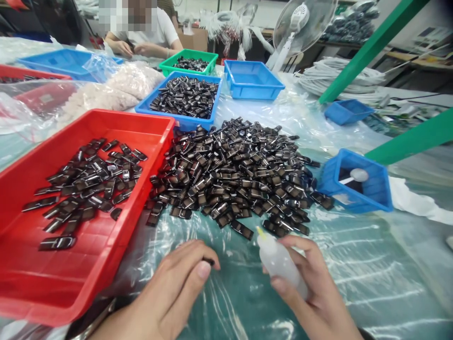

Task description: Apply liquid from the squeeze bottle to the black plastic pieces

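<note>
My left hand (pixel 180 278) is closed, thumb against fingers, on a small dark plastic part (pixel 208 260); only one end of it shows. In my right hand (pixel 311 283) is a white squeeze bottle (pixel 281 264) with a thin yellowish tip, tilted up and to the left. Just beyond both hands lies a big heap of glossy dark plastic parts (pixel 240 174), with a few loose ones along its near edge. To the left stands a red tray (pixel 71 278) holding a scattered layer of the same parts.
Behind the heap are a blue tray (pixel 141 106) full of dark parts, a green tray (pixel 170 66) and another blue tray (pixel 255 89). A small blue bin (pixel 375 189) stands right, near green posts (pixel 375 52). Another person (pixel 155 28) works across the table, beside a fan (pixel 297 23).
</note>
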Action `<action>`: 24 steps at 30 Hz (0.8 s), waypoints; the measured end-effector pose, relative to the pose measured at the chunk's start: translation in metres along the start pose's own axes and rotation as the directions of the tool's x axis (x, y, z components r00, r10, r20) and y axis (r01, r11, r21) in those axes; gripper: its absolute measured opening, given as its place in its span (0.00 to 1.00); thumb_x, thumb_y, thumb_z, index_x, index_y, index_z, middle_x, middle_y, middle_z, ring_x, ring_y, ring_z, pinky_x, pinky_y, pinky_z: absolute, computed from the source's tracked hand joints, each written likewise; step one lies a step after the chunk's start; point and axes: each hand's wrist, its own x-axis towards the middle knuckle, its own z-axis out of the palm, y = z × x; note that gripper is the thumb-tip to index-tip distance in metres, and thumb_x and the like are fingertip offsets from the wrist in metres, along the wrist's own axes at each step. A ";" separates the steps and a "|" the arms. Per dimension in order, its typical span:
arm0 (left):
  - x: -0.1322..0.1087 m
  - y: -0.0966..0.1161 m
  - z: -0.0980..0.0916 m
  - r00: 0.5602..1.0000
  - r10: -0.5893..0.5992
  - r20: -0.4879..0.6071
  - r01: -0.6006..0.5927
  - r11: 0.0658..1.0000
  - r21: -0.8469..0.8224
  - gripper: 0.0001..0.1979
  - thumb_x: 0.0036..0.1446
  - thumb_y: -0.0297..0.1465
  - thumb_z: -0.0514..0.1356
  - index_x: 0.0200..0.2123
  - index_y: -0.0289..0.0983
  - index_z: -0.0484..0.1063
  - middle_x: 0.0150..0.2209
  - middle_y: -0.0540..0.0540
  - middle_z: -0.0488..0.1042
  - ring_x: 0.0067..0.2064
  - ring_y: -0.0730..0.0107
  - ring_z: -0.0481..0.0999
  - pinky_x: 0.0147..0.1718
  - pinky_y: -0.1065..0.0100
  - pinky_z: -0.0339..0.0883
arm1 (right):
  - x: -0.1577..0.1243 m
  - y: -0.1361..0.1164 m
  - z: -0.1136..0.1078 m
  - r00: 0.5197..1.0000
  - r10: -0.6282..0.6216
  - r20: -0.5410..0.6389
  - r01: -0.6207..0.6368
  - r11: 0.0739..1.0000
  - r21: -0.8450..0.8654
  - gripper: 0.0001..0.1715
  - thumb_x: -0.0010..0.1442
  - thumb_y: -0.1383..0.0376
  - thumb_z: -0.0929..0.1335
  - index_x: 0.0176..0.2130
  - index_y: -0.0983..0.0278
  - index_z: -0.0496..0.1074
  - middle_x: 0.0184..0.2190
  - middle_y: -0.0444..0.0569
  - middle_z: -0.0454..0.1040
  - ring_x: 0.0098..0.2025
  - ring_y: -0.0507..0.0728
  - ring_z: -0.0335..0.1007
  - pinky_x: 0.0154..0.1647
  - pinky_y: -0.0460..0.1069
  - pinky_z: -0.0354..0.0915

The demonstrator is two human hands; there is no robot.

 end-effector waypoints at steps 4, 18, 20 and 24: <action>-0.001 0.002 -0.004 0.986 0.153 -0.070 -0.150 0.988 0.044 0.11 0.68 0.30 0.49 0.51 0.49 0.63 0.44 0.51 0.71 0.48 0.68 0.71 0.47 0.71 0.64 | 0.003 -0.006 -0.004 0.982 -0.186 -0.008 0.185 0.979 -0.090 0.18 0.54 0.46 0.71 0.45 0.41 0.73 0.34 0.41 0.78 0.32 0.57 0.76 0.27 0.47 0.70; -0.001 0.000 -0.002 0.979 0.185 -0.088 -0.189 0.981 -0.046 0.10 0.65 0.32 0.57 0.49 0.47 0.69 0.41 0.50 0.72 0.43 0.66 0.72 0.43 0.68 0.66 | 0.009 -0.004 -0.018 0.928 -0.330 0.175 0.355 0.924 -0.142 0.27 0.54 0.51 0.72 0.54 0.35 0.68 0.28 0.41 0.78 0.24 0.58 0.75 0.19 0.49 0.70; -0.001 -0.001 0.000 0.977 0.195 -0.088 -0.201 0.978 -0.064 0.09 0.64 0.33 0.58 0.48 0.47 0.70 0.40 0.50 0.72 0.42 0.65 0.72 0.43 0.68 0.66 | 0.009 -0.005 -0.019 0.926 -0.317 0.205 0.346 0.930 -0.127 0.28 0.54 0.51 0.73 0.54 0.35 0.68 0.29 0.41 0.77 0.25 0.58 0.76 0.19 0.49 0.70; -0.003 0.000 -0.001 0.983 0.183 -0.015 -0.184 0.979 -0.086 0.10 0.65 0.32 0.57 0.50 0.47 0.69 0.41 0.50 0.70 0.42 0.67 0.71 0.42 0.70 0.66 | 0.009 -0.006 -0.018 0.939 -0.269 0.213 0.298 0.948 -0.115 0.26 0.53 0.49 0.72 0.52 0.35 0.70 0.29 0.42 0.78 0.27 0.59 0.77 0.20 0.48 0.70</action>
